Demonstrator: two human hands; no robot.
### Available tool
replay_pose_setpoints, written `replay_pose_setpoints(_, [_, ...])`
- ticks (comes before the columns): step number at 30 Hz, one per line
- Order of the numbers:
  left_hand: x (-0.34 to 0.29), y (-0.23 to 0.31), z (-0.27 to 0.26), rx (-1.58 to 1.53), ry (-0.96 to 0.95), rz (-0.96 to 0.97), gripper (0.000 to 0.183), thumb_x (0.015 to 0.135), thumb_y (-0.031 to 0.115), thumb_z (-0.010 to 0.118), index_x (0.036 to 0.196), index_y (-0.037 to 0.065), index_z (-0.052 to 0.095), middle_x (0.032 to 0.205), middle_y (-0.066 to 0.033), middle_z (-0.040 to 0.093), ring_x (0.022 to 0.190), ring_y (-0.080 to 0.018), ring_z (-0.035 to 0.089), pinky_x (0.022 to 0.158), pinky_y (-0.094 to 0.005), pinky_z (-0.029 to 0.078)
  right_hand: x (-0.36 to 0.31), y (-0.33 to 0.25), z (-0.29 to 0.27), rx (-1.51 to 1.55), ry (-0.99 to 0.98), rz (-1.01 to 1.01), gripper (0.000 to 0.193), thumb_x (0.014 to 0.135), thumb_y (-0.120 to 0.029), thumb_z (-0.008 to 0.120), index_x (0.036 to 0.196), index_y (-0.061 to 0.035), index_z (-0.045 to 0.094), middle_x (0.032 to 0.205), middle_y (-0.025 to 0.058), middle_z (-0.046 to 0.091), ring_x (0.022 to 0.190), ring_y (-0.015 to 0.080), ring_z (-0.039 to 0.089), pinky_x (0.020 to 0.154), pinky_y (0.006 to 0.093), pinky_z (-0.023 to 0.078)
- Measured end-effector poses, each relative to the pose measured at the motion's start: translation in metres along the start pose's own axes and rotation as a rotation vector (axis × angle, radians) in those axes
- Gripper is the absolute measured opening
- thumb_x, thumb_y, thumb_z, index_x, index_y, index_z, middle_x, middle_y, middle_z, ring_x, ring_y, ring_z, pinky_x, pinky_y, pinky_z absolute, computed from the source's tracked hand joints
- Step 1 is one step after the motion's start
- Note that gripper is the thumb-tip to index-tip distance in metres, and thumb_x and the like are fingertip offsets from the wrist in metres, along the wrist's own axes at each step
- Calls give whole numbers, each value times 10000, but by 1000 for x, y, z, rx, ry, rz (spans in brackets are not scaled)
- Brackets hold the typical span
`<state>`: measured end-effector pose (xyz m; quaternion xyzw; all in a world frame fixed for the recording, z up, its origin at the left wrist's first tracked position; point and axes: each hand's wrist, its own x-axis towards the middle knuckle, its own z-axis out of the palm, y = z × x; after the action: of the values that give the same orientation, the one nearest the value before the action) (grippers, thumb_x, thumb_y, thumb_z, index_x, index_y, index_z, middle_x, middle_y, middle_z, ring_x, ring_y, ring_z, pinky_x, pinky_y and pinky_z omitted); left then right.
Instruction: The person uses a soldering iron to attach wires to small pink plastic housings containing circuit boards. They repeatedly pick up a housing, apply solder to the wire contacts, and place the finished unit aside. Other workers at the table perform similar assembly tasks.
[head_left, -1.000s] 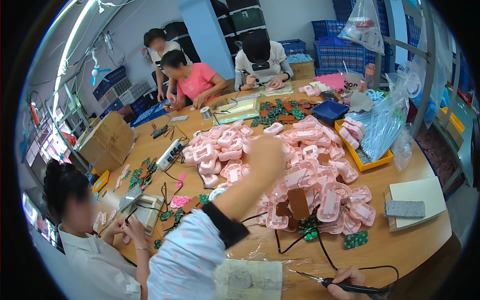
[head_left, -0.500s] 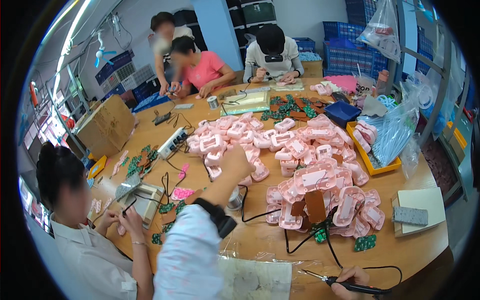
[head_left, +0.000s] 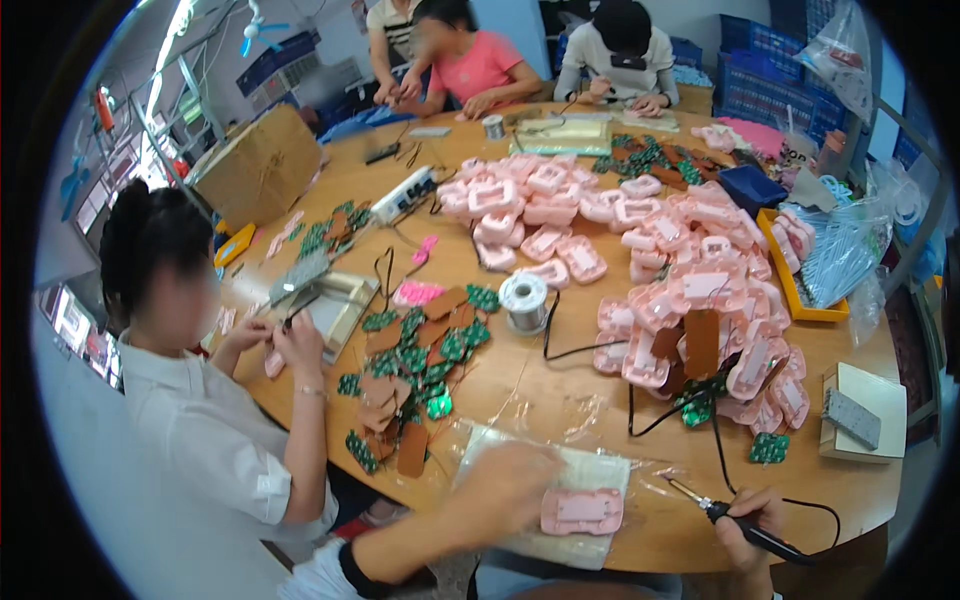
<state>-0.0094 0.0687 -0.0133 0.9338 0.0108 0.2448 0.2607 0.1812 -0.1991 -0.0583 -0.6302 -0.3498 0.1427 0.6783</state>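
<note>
A pink plastic shell (head_left: 596,512) lies on a pale work mat (head_left: 490,452) in front of me. My left hand (head_left: 508,484) is over the mat just left of that shell; motion smears its fingers, so I cannot tell whether they touch it. In my right hand (head_left: 752,522) is a soldering iron (head_left: 765,540) with a black handle, its metal tip pointing up and left past the mat's right side. Behind the mat stands a solder wire spool (head_left: 524,302). Green circuit boards (head_left: 455,345) and brown boards are scattered to the left of it.
Pink shells (head_left: 690,290) are heaped mid-table, with a black cord (head_left: 575,352) running beside them. A sponge (head_left: 852,418) rests on a cream block at right. A yellow tray (head_left: 795,300) holds pale blue strips. One co-worker (head_left: 215,430) sits at left; others are across the table.
My left hand has come back from the shell heap to the mat, where a pink shell now lies. The view has shifted, and the right hand still holds the soldering iron.
</note>
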Motion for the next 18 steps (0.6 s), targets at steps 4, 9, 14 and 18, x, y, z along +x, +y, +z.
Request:
replay_pose_setpoints(4, [-35,-22,-66,323,67,-352,148,687,71,688,832,53,669,840,-79,585,820,-261,555,715,-361,438,-5,-4,1,-24,27,0,298,745,-158,683,848,-69,417,677,17,410,609,98,364,575,239,291])
replay_pose_setpoints(9, [-77,-5,-82,301,-26,-532,85,712,64,684,791,36,670,783,-78,559,796,-256,548,697,-350,436,-6,-5,8,-10,-35,-40,256,759,-89,666,862,-50,436,680,40,440,583,109,393,539,249,318])
replay_pose_setpoints(14, [-87,10,-63,188,62,-703,94,718,64,694,794,16,667,772,-92,554,779,-269,548,684,-356,439,-4,-13,15,-41,-68,-26,231,731,-31,636,854,-47,441,683,39,434,583,109,389,539,252,315])
replay_pose_setpoints(18, [-81,6,-45,224,118,-587,108,697,67,706,781,14,663,782,-103,548,777,-279,540,689,-362,431,-3,-19,15,-26,-75,-47,235,713,-9,641,852,-44,454,663,45,462,575,109,406,537,247,317])
